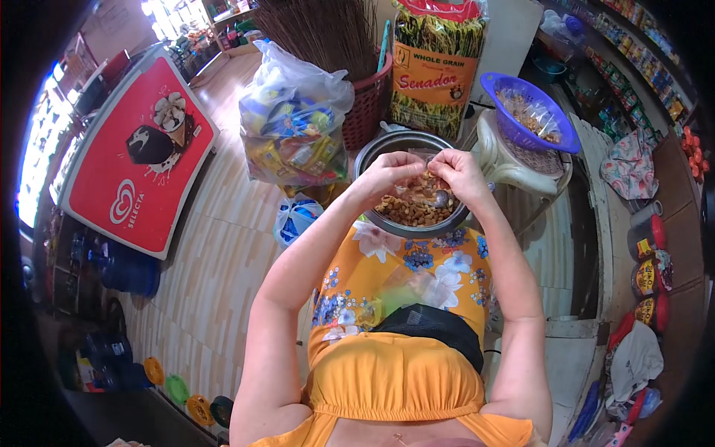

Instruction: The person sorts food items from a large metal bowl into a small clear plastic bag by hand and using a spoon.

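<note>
My left hand (397, 172) and my right hand (459, 172) pinch the top of a small clear plastic bag (420, 152) between thumbs and fingers. They are close together above a round metal pot (375, 146). Brown nuts or a similar snack (410, 211) lie in the pot. A metal spoon (442, 198) rests among them, its handle hidden. Much of the bag is hidden by the fingers, and how full it is I cannot tell. The pot stands at my knees, before the orange floral skirt (402, 251), where a dark mesh cloth (430, 327) lies on the lap.
A purple plastic colander (571, 137) with filled clear bags (528, 114) sits on a pale plastic chair (522, 176) at right. Beyond the pot stand a rice sack (435, 72), a red basket (366, 106) of brooms and a bulging plastic bag (296, 123). A red freezer (139, 151) is at left.
</note>
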Available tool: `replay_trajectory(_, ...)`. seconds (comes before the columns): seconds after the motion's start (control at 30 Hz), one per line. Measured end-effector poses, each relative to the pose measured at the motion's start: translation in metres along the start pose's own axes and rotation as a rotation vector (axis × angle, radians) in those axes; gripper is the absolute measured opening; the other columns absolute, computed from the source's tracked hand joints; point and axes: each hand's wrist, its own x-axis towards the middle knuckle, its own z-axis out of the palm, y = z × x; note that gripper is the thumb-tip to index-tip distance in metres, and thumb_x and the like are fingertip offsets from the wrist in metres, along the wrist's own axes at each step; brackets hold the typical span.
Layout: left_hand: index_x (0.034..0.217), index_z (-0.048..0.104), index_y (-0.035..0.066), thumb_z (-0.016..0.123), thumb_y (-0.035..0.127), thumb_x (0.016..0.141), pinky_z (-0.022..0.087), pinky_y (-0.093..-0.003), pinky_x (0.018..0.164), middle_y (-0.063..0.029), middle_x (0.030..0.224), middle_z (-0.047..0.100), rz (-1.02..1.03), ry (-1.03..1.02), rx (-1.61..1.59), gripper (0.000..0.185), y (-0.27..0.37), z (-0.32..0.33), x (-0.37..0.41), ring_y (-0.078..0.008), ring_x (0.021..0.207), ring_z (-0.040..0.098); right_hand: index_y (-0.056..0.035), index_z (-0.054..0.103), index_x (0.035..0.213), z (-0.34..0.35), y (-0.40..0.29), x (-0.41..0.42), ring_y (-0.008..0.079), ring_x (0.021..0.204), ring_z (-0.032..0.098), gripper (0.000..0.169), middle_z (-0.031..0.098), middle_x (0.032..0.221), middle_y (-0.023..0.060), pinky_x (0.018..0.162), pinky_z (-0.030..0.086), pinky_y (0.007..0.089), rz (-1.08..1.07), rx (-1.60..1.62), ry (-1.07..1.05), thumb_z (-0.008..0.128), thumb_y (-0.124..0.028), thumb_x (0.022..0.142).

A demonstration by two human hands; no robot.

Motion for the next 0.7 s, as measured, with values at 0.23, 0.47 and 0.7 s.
replay_trajectory(0.23,0.107,0.056,-0.003,0.073,0.002,0.071,0.052,-0.0232,0.063,-0.0060,0.092,0.064,0.156,-0.054,0.159,0.040,-0.009,-0.004,0.000,-0.0112,0.077,0.063,0.0011,0.064,0.081,0.004,-0.002,-0.002,0.0053,0.060,0.054,0.009,0.062,0.070,0.0012,0.055,0.045,0.0205,0.010,0.085,0.009,0.064,-0.008,0.082)
replay_trajectory(0.47,0.107,0.057,-0.004,0.071,0.002,0.074,0.053,-0.0237,0.064,-0.0072,0.090,0.065,0.165,-0.015,0.149,0.036,-0.016,-0.010,0.003,-0.0118,0.075,0.063,0.0014,0.064,0.087,0.008,0.008,0.003,0.0057,0.062,0.055,0.009,0.063,0.074,0.0014,0.057,0.046,0.0203,0.048,0.079,-0.011,0.065,-0.004,0.080)
replay_trajectory(0.7,0.116,0.051,-0.003,0.070,0.005,0.076,0.054,-0.0246,0.066,-0.0068,0.096,0.064,0.105,-0.072,-0.040,0.044,-0.018,-0.015,0.002,-0.0136,0.084,0.064,0.0052,0.058,0.099,0.010,0.008,0.005,0.0066,0.067,0.056,0.024,0.062,0.080,0.0043,0.061,0.047,0.0206,-0.008,0.244,-0.001,0.061,0.008,0.076)
